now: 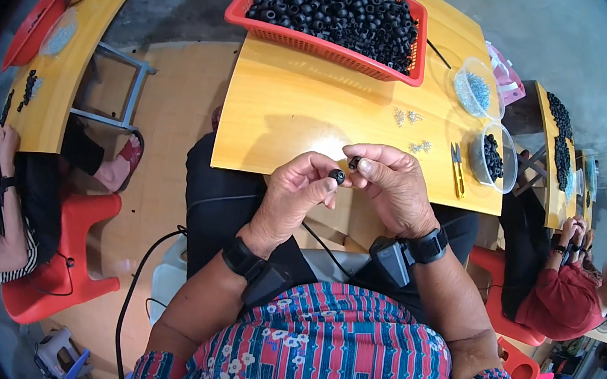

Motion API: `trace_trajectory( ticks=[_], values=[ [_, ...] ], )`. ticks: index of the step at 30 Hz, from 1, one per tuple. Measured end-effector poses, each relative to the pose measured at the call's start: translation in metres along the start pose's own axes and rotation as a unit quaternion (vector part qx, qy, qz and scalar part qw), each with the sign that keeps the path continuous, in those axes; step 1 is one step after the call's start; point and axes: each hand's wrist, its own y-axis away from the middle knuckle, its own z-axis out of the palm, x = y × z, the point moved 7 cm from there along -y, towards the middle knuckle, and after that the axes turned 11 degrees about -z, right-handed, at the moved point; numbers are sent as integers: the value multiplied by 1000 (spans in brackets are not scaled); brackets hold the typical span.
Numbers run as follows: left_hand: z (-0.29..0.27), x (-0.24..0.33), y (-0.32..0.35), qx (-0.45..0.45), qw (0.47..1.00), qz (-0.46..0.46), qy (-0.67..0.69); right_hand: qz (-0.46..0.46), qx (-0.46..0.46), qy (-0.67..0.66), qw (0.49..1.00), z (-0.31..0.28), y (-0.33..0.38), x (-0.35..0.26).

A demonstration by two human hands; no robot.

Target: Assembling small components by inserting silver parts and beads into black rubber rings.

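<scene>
Pinched between thumb and forefinger, a small black ring-shaped part (337,175) sat in the left hand (295,192), while the right hand (393,188) gripped what looked like a second black piece (354,162) just beside it. Both hovered at the near edge of the yellow table (306,106), with the red basket (321,44) of black rings at its far side.

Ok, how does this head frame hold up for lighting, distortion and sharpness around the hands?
Head view: even, soft daylight; the wooden table shows a mild sheen but no hard glare. Fisheye bending curves the table edges and the red basket, with a black rim at the corners. The left hand, right hand and the small black parts they pinch are sharp; the people at the sides are stretched and softer.
</scene>
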Motion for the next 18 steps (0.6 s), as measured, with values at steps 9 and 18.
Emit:
trace_trajectory(
  ticks=[9,18],
  values=[
    [2,2,-1,-5,1000,0,-5,-5,-6,22,1000,-1,1,3],
    [1,0,-1,-12,1000,4,4,-17,-11,62,998,2,3,-2]
  ],
)
